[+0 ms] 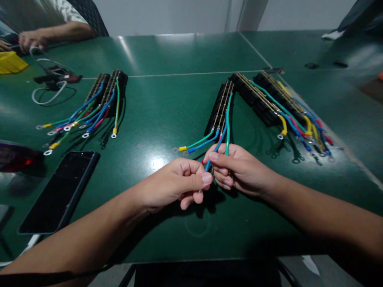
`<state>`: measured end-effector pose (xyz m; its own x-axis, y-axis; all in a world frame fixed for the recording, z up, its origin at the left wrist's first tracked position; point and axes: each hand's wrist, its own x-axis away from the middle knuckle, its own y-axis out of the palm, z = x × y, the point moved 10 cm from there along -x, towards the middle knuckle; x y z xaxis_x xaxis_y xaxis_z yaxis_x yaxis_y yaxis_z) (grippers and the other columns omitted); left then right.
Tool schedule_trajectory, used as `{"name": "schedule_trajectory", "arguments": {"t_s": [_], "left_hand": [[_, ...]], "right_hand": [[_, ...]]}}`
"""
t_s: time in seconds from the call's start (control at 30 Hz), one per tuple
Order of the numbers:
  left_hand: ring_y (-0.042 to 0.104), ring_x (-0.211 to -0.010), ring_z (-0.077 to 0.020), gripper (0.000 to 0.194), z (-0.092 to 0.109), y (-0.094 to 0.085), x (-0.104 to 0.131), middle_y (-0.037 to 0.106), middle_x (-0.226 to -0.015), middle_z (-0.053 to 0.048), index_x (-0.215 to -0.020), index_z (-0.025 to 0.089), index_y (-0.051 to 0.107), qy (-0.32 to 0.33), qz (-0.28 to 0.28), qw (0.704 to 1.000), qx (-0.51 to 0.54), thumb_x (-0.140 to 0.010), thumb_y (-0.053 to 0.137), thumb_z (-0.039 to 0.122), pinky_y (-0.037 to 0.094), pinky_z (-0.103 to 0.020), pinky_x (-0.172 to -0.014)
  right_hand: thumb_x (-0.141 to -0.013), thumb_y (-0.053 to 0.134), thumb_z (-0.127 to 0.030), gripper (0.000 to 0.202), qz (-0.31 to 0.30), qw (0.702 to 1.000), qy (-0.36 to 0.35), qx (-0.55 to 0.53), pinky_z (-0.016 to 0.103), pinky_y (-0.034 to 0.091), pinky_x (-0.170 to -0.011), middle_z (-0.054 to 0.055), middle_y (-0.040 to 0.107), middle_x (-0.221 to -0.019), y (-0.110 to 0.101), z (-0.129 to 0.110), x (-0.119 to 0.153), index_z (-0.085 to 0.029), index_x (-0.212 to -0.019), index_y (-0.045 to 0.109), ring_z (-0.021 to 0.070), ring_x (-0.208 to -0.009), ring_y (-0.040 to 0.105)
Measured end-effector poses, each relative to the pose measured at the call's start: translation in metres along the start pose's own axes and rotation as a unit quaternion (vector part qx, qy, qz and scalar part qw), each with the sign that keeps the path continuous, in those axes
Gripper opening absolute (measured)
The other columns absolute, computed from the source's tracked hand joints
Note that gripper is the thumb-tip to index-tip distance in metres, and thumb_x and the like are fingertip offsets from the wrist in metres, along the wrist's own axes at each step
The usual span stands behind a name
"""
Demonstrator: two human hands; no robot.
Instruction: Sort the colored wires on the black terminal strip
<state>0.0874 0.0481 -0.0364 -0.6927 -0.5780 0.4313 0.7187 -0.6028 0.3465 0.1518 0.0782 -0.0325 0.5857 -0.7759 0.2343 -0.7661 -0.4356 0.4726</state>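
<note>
Near the middle of the table lies a black terminal block (pixel 214 112) with brass-coloured strips and several wires coming off its near end. My left hand (pixel 182 181) pinches the end of a blue wire (pixel 220 138), its tip hidden by my fingers. Just beyond, my right hand (pixel 236 167) is closed around the same blue wire, thumb on top. A green wire (pixel 228 123) runs down into the right hand's fingers, and a bit of red shows between the hands. A green wire with a yellow-sleeved ring terminal (pixel 182 148) and another blue wire (pixel 199 148) stick out leftward, free of both hands.
More wired terminal blocks lie at the right (pixel 254 95) and at the left (pixel 115 89). A dark phone (pixel 61 191) rests left of my forearm, beside a dark reddish object (pixel 18 157). White cable (pixel 49 95) loops farther back, near another person's hand (pixel 32 40) and a yellow bin (pixel 12 63).
</note>
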Motion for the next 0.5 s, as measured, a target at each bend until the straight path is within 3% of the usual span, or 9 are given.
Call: {"name": "schedule_trajectory", "arguments": {"t_s": [0.23, 0.5], "left_hand": [[0.059, -0.045, -0.0048, 0.035, 0.0019, 0.0016, -0.0012, 0.069, -0.067, -0.001, -0.076, 0.012, 0.056, 0.007, 0.008, 0.999, -0.031, -0.083, 0.069, 0.045, 0.032, -0.012, -0.039], [0.061, -0.046, -0.0059, 0.033, 0.0029, 0.0024, 0.0018, 0.069, -0.068, -0.002, -0.077, 0.013, 0.055, 0.013, 0.01, 0.998, -0.055, -0.088, 0.064, 0.043, 0.036, -0.012, -0.04]], "right_hand": [[-0.086, 0.068, -0.031, 0.021, 0.006, 1.0, -0.003, -0.016, 0.015, 0.035, -0.035, -0.009, 0.046, -0.045, 0.0003, -0.0005, -0.0004, -0.016, -0.078, 0.056, 0.0046, -0.033, 0.039], [-0.081, 0.073, -0.036, 0.029, 0.017, 1.0, 0.005, -0.001, 0.016, 0.035, -0.035, -0.009, 0.045, -0.044, -0.0011, -0.0001, 0.0001, -0.017, -0.073, 0.053, 0.0048, -0.033, 0.039]]}}
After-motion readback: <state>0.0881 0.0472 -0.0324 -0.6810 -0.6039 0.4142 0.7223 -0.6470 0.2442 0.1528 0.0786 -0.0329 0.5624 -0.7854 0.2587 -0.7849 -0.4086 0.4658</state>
